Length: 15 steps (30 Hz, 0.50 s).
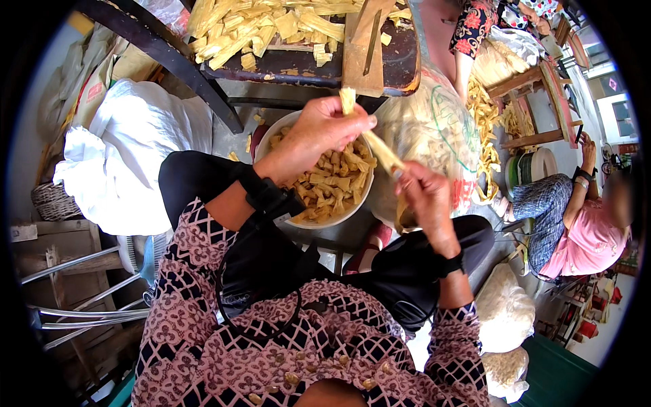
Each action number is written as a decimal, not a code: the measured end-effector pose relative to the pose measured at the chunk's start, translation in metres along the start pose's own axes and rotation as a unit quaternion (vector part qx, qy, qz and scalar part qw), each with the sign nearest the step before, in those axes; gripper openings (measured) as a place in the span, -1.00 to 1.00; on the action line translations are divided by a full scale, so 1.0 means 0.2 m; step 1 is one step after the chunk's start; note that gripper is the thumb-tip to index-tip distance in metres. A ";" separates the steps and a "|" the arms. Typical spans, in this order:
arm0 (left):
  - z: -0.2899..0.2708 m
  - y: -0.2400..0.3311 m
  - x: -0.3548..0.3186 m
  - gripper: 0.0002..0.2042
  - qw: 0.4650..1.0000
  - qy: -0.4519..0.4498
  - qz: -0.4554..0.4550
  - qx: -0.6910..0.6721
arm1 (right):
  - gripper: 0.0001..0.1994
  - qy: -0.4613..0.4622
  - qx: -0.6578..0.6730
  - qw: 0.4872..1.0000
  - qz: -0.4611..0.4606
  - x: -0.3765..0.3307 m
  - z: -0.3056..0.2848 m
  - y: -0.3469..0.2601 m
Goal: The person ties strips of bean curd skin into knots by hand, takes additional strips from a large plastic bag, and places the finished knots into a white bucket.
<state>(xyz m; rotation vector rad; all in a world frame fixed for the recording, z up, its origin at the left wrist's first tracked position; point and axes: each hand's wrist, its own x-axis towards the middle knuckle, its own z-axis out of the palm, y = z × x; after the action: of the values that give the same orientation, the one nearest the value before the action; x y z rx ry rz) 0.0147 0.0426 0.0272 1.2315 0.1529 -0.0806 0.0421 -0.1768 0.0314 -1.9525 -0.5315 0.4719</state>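
Note:
My left hand (324,129) is closed around one end of a pale yellow strip (380,150) of husk-like material, its tip sticking up above my fingers. My right hand (424,197) grips the strip's other end lower down, so it stretches slanting between both hands. Under my hands sits a white bowl (271,132) filled with several short knotted yellow pieces (332,186). The bowl stands between my knees on the floor.
A dark wooden bench (298,64) ahead carries a heap of yellow strips (261,27) and a wooden board (363,47). A clear sack (427,129) stands at right, white sacks (129,156) at left. Another person (576,217) sits at right near low wooden stools (536,102).

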 end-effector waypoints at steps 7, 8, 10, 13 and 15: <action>-0.05 0.24 0.23 -0.83 0.980 0.106 0.166 0.005 | -0.84 0.126 -0.357 0.874 -0.304 0.59 -0.23 -0.34; -0.06 0.26 0.27 -0.83 0.976 0.127 0.177 0.006 | -0.85 0.130 -0.354 0.861 -0.340 0.68 -0.24 -0.35; -0.13 0.23 0.36 -0.83 0.975 0.111 0.193 -0.011 | -0.88 0.126 -0.334 0.858 -0.369 0.79 -0.22 -0.32; -0.16 0.18 0.42 -0.83 0.976 0.122 0.181 -0.002 | -0.92 0.110 -0.290 0.892 -0.330 0.83 -0.15 -0.19; -0.17 0.14 0.42 -0.83 0.977 0.139 0.162 0.005 | -0.93 0.100 -0.319 0.879 -0.340 0.83 -0.14 -0.13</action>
<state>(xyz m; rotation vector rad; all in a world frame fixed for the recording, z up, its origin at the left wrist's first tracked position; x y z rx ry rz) 0.0996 0.0863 0.0289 1.2592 0.1923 0.3766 0.1900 -0.0960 0.0512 -2.1984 -1.2935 -0.4080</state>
